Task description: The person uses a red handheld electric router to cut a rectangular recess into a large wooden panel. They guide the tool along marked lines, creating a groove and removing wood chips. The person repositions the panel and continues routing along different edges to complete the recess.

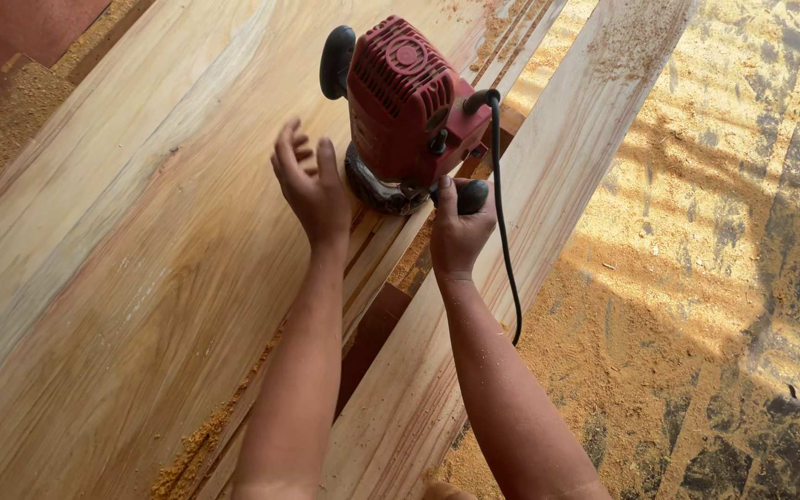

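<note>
standing upright on the routed groove between two long pale wooden boards [141, 250]: a red, ribbed-top electric hand router [405, 102] with black knob handles on either side. right hand [460, 231] closed around the near black knob handle [471, 196], thumb up along the motor body. left hand [312, 185] open, fingers half curled, just beside the router's round base and apparently not touching it, though hard to tell from this angle. far black knob [336, 61] unheld, up and away from the left hand, on the far side of the body. groove and boards running long from lower left to upper right, router sitting square on that line. black power cord [504, 231] dropping from the router's right side past the right wrist. open board ahead up the groove; narrow sloping plank [548, 185] to the right, then sawdust-covered floor [696, 278] well clear.
</note>
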